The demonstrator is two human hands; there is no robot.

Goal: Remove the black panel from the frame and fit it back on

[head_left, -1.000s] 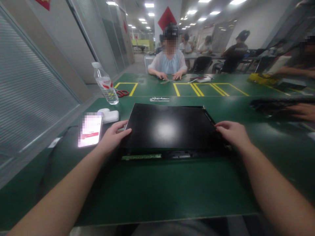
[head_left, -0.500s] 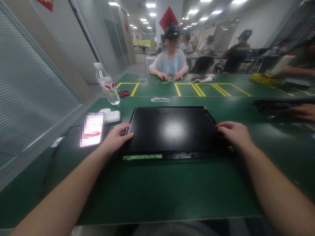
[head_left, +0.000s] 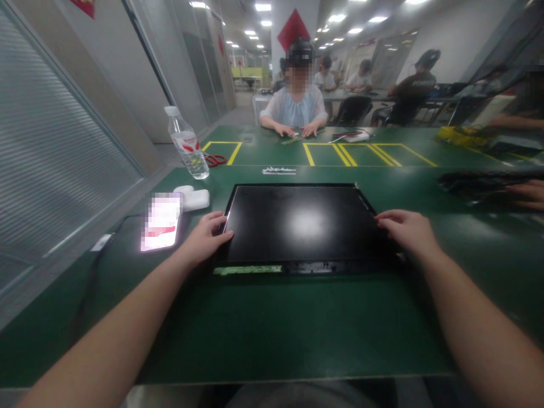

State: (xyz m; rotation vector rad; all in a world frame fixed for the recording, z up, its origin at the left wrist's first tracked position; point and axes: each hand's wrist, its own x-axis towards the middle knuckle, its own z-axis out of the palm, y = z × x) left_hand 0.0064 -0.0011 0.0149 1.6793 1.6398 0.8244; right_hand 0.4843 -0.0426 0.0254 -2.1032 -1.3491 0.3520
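Note:
A flat black screen panel (head_left: 272, 224) lies in a thin black frame on the green table. Along its near edge runs a green circuit strip (head_left: 247, 270), left of a black strip. My left hand (head_left: 209, 235) grips the panel's left edge, the thumb on the top face and the fingers at the side. At the right edge, my right hand (head_left: 406, 231) holds the side with thumb and fingertips near the frame; the undersides of its fingers are hidden.
To the left are a lit phone (head_left: 161, 222), a white case (head_left: 195, 199), a water bottle (head_left: 188, 144) and red-handled scissors (head_left: 216, 160). White strips (head_left: 279, 170) lie beyond the panel. A person (head_left: 294, 105) sits opposite; another person's hand (head_left: 529, 192) is at the right.
The view has shifted slightly. The panel's upper left edge sits a little further inside the frame, with more frame showing there. Both hands keep their hold.

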